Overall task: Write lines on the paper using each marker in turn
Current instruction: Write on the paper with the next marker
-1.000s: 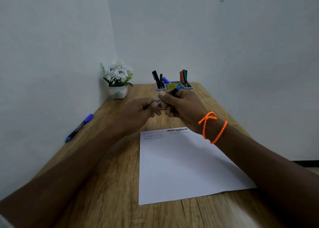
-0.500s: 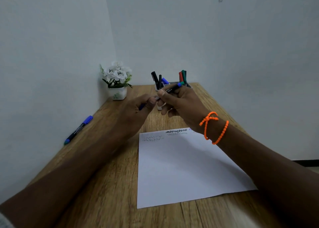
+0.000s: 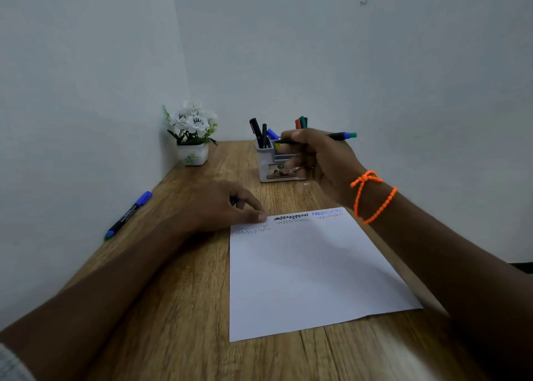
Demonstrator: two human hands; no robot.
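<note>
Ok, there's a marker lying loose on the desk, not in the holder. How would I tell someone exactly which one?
Start at the left wall and follow the wooden desk along it. The loose marker lies flat close to that wall, nearer the camera than the white flower pot. Unlike the markers upright in the grey holder or the one the right hand grips, it has a black barrel, a blue cap, and nobody touching it.

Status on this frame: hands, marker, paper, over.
Right hand grips marker above holder. Left hand rests at paper corner. Nothing blocking.
</note>
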